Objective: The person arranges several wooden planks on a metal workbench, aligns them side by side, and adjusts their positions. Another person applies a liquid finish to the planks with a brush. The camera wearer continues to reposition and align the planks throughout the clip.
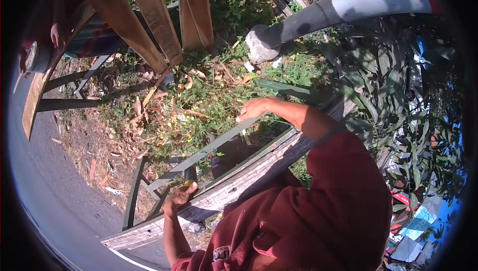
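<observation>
A long weathered plank (259, 165) with flaking whitish paint slants across in front of me, on a grey-green metal frame. My left hand (180, 197) is closed on the plank's far edge. A black and yellow cylindrical thing (189, 175) shows just beyond that thumb; whether the hand touches it I cannot tell. Farther out, my right hand (256, 108) curls over a narrow grey-green bar (214, 144) of the frame, fingers bent down. The undersides of both grips are hidden.
Brown boards (154, 17) lean at the upper left, near another person's hand (56, 36) and a tin (37, 58). A black-and-white pole (343, 9) with a concrete foot (261, 44) stands beyond. Dense leafy plants (383, 81) fill the right; pavement (74, 186) runs left.
</observation>
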Demonstrator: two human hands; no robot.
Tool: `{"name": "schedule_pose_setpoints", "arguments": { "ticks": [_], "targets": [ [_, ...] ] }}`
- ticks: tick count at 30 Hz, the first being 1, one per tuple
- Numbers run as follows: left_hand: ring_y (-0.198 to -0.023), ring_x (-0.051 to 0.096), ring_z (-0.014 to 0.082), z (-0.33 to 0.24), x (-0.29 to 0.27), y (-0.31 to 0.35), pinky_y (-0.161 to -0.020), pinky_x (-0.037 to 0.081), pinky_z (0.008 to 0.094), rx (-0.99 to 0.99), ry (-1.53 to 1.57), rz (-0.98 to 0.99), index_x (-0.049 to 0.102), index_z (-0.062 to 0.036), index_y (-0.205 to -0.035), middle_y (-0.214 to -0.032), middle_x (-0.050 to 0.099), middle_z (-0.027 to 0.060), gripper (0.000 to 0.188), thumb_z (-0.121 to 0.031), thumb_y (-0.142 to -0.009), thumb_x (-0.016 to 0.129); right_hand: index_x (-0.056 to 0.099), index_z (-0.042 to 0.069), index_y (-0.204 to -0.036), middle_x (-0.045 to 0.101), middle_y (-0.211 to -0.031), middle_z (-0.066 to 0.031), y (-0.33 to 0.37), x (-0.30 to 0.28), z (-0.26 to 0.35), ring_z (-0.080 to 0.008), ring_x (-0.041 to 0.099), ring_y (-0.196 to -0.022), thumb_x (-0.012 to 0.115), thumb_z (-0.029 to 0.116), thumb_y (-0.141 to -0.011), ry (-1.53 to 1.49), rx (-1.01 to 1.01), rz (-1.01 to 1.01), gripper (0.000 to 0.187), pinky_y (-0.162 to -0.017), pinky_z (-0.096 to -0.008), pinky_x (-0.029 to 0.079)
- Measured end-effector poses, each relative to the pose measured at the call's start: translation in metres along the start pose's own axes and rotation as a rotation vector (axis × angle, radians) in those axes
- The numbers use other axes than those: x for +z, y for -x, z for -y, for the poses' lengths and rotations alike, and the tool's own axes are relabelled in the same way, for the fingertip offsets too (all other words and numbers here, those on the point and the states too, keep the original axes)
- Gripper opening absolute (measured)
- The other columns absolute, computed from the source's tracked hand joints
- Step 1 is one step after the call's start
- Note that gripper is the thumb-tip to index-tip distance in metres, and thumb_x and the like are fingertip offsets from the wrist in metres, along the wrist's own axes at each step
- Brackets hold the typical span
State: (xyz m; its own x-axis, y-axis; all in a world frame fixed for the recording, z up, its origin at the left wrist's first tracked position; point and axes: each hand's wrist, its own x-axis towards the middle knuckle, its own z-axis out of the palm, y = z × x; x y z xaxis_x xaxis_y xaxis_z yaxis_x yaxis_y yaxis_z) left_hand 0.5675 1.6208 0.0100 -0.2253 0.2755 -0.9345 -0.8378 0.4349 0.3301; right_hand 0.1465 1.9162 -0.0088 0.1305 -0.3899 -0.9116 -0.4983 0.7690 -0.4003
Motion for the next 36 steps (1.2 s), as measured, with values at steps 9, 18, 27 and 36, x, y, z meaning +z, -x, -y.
{"name": "schedule_pose_setpoints", "arguments": {
  "ticks": [9,18,27,36],
  "targets": [
    [-0.113,0.061,0.0283,-0.109,-0.013,0.041,-0.097,0.045,0.0401,-0.023,-0.181,-0.09,0.06,-0.0076,-0.128,-0.122,0.066,0.0154,0.077,-0.072,-0.09,0.046,0.063,0.01,-0.13,0.058,-0.133,-0.0146,0.091,0.084,-0.014,-0.0294,0.051,-0.125,0.064,0.078,-0.071,-0.25,0.017,0.318,0.091,-0.102,-0.0447,0.041],
    [-0.129,0.051,0.0358,-0.125,-0.021,0.06,-0.106,0.038,0.0444,-0.289,-0.466,-0.017,0.056,-0.006,-0.134,-0.13,0.06,0.0219,0.085,-0.074,-0.09,0.03,0.067,0.013,-0.125,0.064,-0.125,-0.0054,0.136,0.062,0.026,-0.0216,0.052,-0.121,0.071,0.053,-0.082,-0.017,0.003,0.194,0.059,-0.095,-0.0317,0.045],
    [-0.125,0.055,0.0357,-0.021,-0.049,0.006,-0.106,0.037,0.0441,-0.28,-0.482,-0.083,0.06,-0.0037,-0.129,-0.13,0.06,0.0226,0.094,-0.081,-0.088,0.025,0.078,0.022,-0.103,0.069,-0.102,-0.0041,0.127,0.049,0.037,-0.0217,0.062,-0.104,0.083,0.045,-0.072,-0.161,-0.024,-0.069,0.039,-0.086,-0.0318,0.048],
    [-0.104,0.066,0.0306,-0.101,-0.056,0.044,-0.092,0.047,0.0468,-0.098,-0.412,-0.379,0.064,-0.0107,-0.123,-0.108,0.068,0.0232,0.067,-0.066,-0.095,0.04,0.063,0.013,-0.125,0.064,-0.125,-0.0135,0.094,0.039,0.032,-0.0342,0.06,-0.116,0.065,0.071,-0.074,0.183,-0.193,-0.263,0.077,-0.094,-0.0459,0.049]
  ]
}}
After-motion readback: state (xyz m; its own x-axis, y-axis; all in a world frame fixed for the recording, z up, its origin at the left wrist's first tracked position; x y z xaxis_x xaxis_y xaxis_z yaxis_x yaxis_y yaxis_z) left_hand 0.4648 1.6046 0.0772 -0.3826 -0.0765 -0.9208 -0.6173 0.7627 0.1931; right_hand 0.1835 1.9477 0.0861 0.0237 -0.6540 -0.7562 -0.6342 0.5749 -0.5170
